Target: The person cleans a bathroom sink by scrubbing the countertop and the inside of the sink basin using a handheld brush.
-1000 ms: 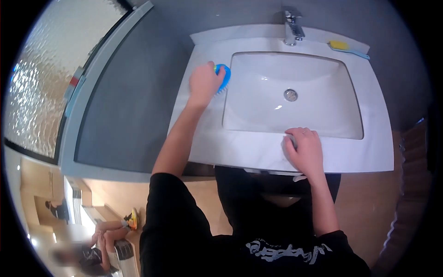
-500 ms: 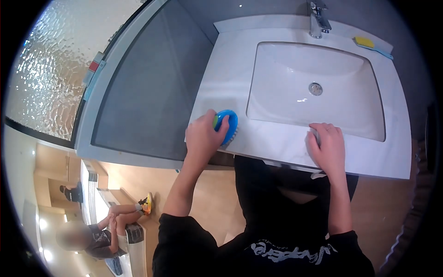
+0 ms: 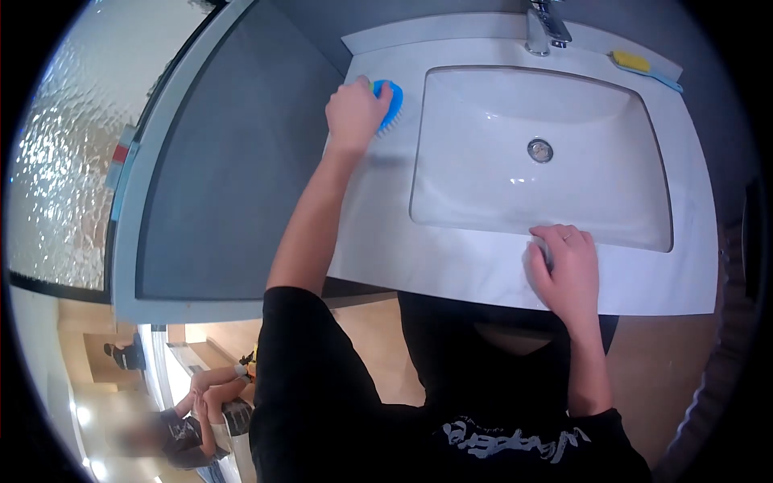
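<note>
A blue oval scrub brush with pale bristles is gripped in my left hand, at the white countertop left of the sink. Some green shows on the brush beside my fingers. My right hand rests on the counter's front strip, its fingertips at the sink's near rim and its thumb apart from the fingers. A dark grey patch shows between thumb and forefinger; I cannot tell whether it is shadow. The white sink basin has a round metal drain.
A chrome faucet stands behind the basin. At the back right lies a yellow-headed brush with a light blue handle. A grey-framed panel is on the left. Beyond it, a seated person shows at the lower left.
My left hand and the blue brush came toward the counter's front edge, then moved back up along its left side. My right hand stays by the near rim. The view has shifted.
</note>
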Tool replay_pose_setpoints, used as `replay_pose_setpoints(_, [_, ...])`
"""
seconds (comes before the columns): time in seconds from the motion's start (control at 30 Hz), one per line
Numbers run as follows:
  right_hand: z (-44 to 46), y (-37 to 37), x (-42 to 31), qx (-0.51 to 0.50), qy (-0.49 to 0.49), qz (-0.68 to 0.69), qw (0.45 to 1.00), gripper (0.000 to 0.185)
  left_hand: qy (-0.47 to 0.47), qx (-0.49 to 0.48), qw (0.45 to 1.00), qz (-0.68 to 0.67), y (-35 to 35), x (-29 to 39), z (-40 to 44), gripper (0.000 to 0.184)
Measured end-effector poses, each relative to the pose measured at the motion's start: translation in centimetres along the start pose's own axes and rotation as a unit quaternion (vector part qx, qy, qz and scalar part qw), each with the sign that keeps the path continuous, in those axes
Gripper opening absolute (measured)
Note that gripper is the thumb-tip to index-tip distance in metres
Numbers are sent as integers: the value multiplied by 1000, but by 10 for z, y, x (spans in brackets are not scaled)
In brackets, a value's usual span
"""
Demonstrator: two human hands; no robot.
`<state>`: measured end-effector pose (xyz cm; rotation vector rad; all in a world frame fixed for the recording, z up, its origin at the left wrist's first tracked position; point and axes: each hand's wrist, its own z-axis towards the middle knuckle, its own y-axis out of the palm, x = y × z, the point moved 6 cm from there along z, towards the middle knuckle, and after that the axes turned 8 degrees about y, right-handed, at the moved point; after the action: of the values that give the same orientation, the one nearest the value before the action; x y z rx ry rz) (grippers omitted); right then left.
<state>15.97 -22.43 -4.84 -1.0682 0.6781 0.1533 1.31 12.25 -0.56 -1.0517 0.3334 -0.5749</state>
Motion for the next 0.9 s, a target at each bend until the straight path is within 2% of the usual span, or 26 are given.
replay_pose_setpoints(0.27, [4,2,2,-14,26,-9,1000,16,-45,8,999,-4,52,-8,86,48])
replay_pose_setpoints(0.53, [5,1,2,-24,35,-11,999,16,-50,41,998,-2,74,-11,127,47])
replay_pose_setpoints(0.6, [8,1,2,-18,34,-14,999,16,-79,1,997,6,78,-13,131,45])
replay_pose_setpoints(0.9, [6,2,2,8,33,2,999,13,-71,-6,997,-25,56,-13,94,46])
